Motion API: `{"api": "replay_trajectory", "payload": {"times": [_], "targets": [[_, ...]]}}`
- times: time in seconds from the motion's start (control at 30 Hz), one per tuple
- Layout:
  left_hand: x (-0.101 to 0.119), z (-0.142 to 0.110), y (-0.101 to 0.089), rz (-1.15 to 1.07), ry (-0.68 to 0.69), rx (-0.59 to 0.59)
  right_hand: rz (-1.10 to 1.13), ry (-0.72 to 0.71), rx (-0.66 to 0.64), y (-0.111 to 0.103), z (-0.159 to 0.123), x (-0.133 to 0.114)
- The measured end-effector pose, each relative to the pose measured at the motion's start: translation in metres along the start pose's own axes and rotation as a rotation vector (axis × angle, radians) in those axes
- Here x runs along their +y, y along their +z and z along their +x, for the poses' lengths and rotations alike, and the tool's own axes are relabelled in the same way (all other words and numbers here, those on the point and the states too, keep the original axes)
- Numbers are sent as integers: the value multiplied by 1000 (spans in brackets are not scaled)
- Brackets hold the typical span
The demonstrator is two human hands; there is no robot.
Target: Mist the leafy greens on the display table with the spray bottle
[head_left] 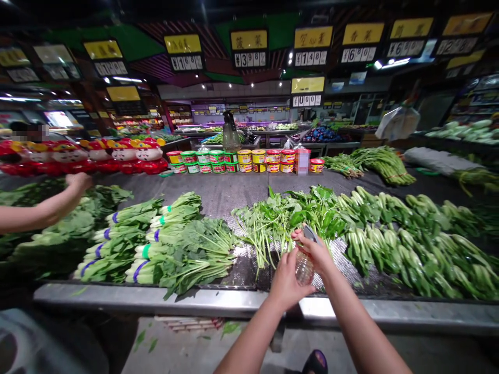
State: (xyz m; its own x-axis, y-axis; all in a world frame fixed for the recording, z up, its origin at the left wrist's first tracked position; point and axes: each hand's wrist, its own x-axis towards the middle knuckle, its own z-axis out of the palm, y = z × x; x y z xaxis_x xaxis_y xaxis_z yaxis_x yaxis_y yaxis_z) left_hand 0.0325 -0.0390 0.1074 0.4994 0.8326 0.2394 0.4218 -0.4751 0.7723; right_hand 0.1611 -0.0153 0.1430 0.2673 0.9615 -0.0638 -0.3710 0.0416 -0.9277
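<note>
Both of my hands are on a clear spray bottle (304, 267) with a grey head, held over the front of the vegetable stand. My left hand (287, 283) grips the ribbed body from the left. Around the upper part, just under the grey head, my right hand (314, 252) is closed; whether a finger rests on the trigger cannot be made out. Loose leafy greens with thin stems (268, 223) lie right behind the bottle. To its right are rows of bok choy (413, 254), and to its left a pile of leafy greens (198, 254).
Bunches tied with purple and green bands (144, 252) lie on the left. Stacked tubs (234, 161) line the back, with another spray bottle (231, 132) above them. A metal rail (156, 301) edges the stand. Another person's arm (47, 208) reaches in at left. Price signs (249, 49) hang overhead.
</note>
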Motion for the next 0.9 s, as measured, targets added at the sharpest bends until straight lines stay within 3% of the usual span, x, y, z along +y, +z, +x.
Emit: {"api": "replay_trajectory", "payload": {"times": [0.13,0.33,0.63,0.9], "targets": [[-1,-5,5,52,-32,46,-16,17,-93,-7,-3,4],[-5,-12,12,-22,-40,3,61,-24,-199,-14,-7,7],[0,-21,27,-84,-103,6,-18,68,-98,-17,-9,15],[-1,-25,44,-141,-144,-4,-206,23,-28,-22,-3,20]]}}
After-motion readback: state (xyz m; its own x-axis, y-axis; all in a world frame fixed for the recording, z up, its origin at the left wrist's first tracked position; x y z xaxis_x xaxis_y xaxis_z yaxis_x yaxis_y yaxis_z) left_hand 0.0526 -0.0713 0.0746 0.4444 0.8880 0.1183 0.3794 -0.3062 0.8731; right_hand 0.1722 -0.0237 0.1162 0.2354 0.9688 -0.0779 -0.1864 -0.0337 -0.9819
